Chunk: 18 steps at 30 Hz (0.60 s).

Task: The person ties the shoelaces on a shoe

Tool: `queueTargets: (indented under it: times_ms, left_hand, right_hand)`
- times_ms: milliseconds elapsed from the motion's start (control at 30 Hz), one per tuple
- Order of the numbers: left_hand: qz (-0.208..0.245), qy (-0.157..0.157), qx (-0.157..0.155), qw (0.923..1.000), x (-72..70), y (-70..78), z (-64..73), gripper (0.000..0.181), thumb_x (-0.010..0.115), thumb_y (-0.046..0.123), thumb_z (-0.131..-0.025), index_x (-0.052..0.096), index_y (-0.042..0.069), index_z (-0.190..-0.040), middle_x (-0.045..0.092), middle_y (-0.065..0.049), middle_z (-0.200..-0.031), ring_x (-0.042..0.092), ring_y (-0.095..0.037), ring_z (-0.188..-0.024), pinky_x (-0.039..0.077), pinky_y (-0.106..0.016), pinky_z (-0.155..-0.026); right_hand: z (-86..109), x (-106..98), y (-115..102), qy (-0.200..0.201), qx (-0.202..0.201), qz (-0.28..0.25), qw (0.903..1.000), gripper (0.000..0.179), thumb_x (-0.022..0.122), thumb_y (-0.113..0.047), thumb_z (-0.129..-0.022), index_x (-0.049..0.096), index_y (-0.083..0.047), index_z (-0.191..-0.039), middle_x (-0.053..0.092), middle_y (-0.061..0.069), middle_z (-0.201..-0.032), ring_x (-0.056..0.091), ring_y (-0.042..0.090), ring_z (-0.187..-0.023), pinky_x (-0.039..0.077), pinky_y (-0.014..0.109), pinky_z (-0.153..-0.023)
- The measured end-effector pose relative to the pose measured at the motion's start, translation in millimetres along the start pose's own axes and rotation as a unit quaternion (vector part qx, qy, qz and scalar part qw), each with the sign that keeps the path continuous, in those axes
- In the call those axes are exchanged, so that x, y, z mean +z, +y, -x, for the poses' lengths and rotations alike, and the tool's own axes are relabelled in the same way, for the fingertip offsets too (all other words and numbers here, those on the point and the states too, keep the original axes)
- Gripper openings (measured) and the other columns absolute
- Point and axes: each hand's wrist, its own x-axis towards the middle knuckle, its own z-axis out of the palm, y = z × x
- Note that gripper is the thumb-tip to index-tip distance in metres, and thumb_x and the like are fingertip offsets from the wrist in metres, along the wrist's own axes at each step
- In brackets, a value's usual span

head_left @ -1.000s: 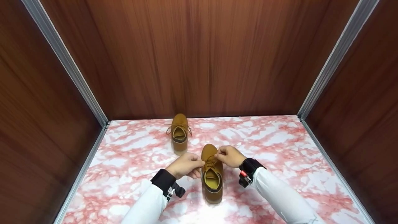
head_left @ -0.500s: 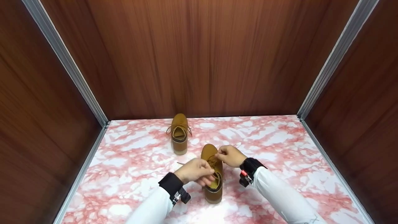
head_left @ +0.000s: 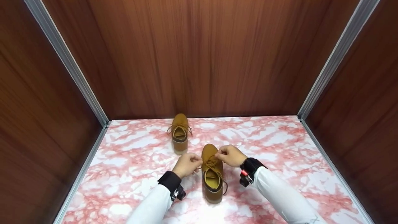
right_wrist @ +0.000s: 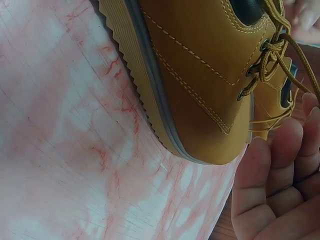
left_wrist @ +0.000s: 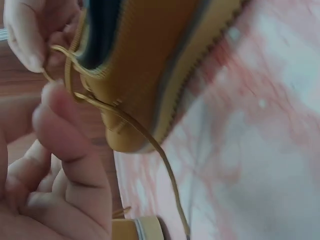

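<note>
A tan lace-up shoe stands between both hands, its toe pointing away. The left hand is at its left side, thumb and finger pinching a shoelace near the knot. The right hand pinches lace at the right side of the lacing. In the left wrist view, one loose shoelace trails down past the shoe's side. The right wrist view shows lace knotted over the eyelets, with part running toward the right fingertips. Another lace end hangs by the heel's right side.
A matching tan shoe with untucked laces stands farther back, left of centre. The marbled pink and white surface is bounded by wood-grain panels and metal rails.
The left hand moved over the shoe's opening, then returned to its left side. A lace end now hangs at the right of the heel. The right hand has barely moved.
</note>
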Motion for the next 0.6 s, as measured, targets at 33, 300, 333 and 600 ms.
queueTargets:
  times_ms: [33,300,333,600]
  left_hand:
    - [-0.003,0.010,0.006,0.9999,0.9,-1.7,-1.7,0.019,0.069,0.015,-0.099,0.075,-0.001,-0.108,0.076,-0.020,-0.095,0.072,-0.020,-0.066,0.050,-0.020,-0.052]
    - [-0.047,0.037,0.000,0.9982,15.0,-3.6,-15.8,0.026,0.070,0.029,-0.098,0.071,0.009,-0.082,0.062,0.002,-0.066,0.054,-0.008,-0.058,0.043,-0.021,-0.054]
    - [-0.053,0.036,-0.005,0.9979,16.6,-3.1,-16.7,0.027,0.071,0.030,-0.097,0.069,0.010,-0.079,0.058,0.006,-0.065,0.053,-0.008,-0.058,0.042,-0.021,-0.055]
    - [-0.076,0.033,-0.005,0.9965,21.3,2.0,-14.4,0.018,0.072,0.021,-0.090,0.067,0.013,-0.075,0.057,0.008,-0.068,0.053,-0.009,-0.066,0.044,-0.023,-0.062]
  right_hand:
    - [-0.1,0,0,-0.001,-0.001,-0.001,1.0000,0.029,0.067,-0.022,-0.101,0.064,-0.009,-0.076,0.053,-0.009,-0.064,0.050,0.007,-0.060,0.040,0.021,-0.056]
    - [-0.9,1,1,0.004,-0.022,0.001,0.9998,0.030,0.067,-0.021,-0.101,0.064,-0.005,-0.076,0.052,-0.008,-0.066,0.048,0.006,-0.061,0.038,0.020,-0.056]
    - [-1.1,1,1,0.003,-0.022,0.000,0.9998,0.029,0.067,-0.021,-0.101,0.064,-0.005,-0.077,0.052,-0.008,-0.066,0.048,0.006,-0.061,0.038,0.020,-0.056]
    - [0.0,-1,4,0.002,-0.011,-0.006,0.9999,0.028,0.067,-0.020,-0.101,0.065,-0.005,-0.078,0.054,-0.009,-0.065,0.050,0.006,-0.060,0.040,0.021,-0.054]
